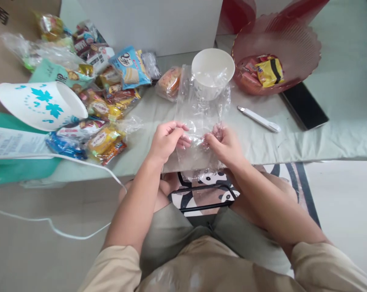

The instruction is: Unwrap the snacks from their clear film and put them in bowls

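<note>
Clear crinkled plastic bag, pinched by left hand, right hand

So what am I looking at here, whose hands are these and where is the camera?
The camera sits on a person's head, looking down at their own two bare hands; no machine is involved. The left hand and right hand both pinch a clear plastic bag at the near edge of a pale green table. On the table lie a pile of snack packets, a white bowl, a pink dish holding more snacks, a white pen-like tool, a dark phone and a paper bucket on its side.
</note>
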Motion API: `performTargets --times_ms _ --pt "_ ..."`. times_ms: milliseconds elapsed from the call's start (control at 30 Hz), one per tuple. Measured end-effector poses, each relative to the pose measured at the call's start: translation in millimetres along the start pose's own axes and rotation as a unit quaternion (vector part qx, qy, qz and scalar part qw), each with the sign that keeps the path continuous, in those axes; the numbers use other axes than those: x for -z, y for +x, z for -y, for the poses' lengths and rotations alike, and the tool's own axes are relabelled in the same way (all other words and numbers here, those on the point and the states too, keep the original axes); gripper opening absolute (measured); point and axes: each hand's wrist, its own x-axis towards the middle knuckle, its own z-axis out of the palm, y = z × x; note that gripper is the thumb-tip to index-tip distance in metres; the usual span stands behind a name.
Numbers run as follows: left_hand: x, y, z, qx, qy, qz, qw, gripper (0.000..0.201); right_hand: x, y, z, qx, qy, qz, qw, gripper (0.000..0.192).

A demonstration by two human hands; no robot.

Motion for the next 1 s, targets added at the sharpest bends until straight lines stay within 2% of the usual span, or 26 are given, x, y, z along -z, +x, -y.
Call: performTargets --times_ms 33,100,167,267,400,533,667,767,900,933,1000 --pt "3.2 0.1 -1.5 0.013 -0.003 0.021 1.000 0.022 1.2 3.3 0.5 -0.045 0.041 0.031 0.998 0.022" --pt "8.9 0.1 -3.7 0.028 -0.011 0.066 0.997 0.040 2.7 9.9 2.2 -0.114 0.120 0.090 0.982 0.028" --pt "12.2 0.9 -3.7 0.020 -0.019 0.078 0.997 0.053 2.8 15.1 3.6 -0.130 0.161 0.111 0.972 0.034" --pt "14.1 4.3 -1.3 -0.010 -0.040 0.069 0.997 0.054 1.9 21.0 2.3 -0.083 0.172 0.078 0.978 0.039" --pt "18.0 8.9 -1.9 -0.016 -0.096 0.078 0.992 0.032 1.5 30.1 -2.6 0.031 0.163 0.014 0.986 0.010" --pt "22.3 14.4 -7.1 -0.013 -0.137 0.076 0.988 0.015 1.2 37.6 -5.9 0.149 0.164 -0.017 0.975 0.023" --pt "21.6 25.5 -7.2 0.038 -0.153 0.037 0.987 0.042 5.1 39.1 -10.3 0.212 0.111 -0.008 0.971 0.014" --pt "19.9 33.0 -2.8 0.025 -0.133 0.001 0.991 0.044 11.8 40.6 -12.1 0.269 0.030 0.020 0.963 0.018" --pt "21.5 37.3 4.9 -0.025 -0.099 0.011 0.995 0.021 17.1 44.8 -15.1 0.298 -0.043 0.030 0.953 0.030" --pt "22.8 37.7 6.9 -0.043 -0.091 0.019 0.995 0.020 17.6 45.7 -16.9 0.295 -0.050 0.023 0.954 0.028" --pt "25.7 38.2 10.8 -0.090 -0.065 0.032 0.993 0.032 18.7 46.9 -21.9 0.283 -0.047 -0.001 0.958 0.019"
